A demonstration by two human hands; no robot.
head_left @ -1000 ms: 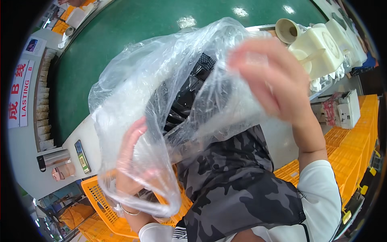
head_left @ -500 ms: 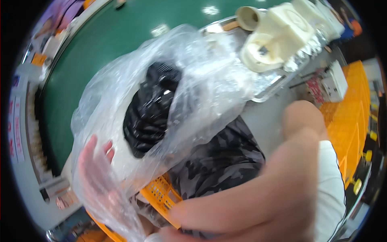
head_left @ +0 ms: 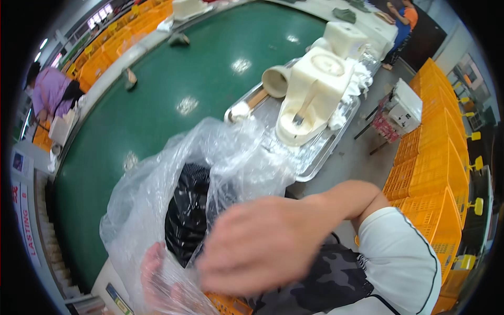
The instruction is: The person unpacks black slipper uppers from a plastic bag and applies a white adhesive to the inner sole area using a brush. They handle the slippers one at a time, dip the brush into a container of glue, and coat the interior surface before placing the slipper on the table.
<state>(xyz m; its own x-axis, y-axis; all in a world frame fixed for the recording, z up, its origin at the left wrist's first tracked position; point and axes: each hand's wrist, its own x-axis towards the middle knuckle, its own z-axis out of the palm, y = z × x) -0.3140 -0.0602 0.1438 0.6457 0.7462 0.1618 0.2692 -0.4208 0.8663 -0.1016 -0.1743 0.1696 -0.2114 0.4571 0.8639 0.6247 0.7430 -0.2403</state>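
Note:
A large clear plastic bag [head_left: 134, 220] spreads over the near end of the green table, its mouth gaping. Within it lies a glossy black bundle [head_left: 185, 210], wrapped in or made of shiny black film. My left hand [head_left: 157, 275] is behind the clear film at the bag's near left side, fingers and thumb apart. Across the bag's near right side passes my right hand [head_left: 257, 247], smeared by motion. It covers part of the black bundle, and its fingertips are too blurred to show whether they grip anything. Under the bag an orange crate [head_left: 228, 303] shows in part.
Beyond the bag, a metal tray [head_left: 323, 163] carries cream plastic containers [head_left: 315, 79], a brush [head_left: 303, 113] and a cup [head_left: 275, 81]. Stacked orange crates [head_left: 430, 173] line the right, near a white box on a stool [head_left: 401, 110]. People [head_left: 55, 92] stand far off.
My view has lifted and shows more of the table and room. The right hand has moved forward and left over the bag. The left hand stays behind the film.

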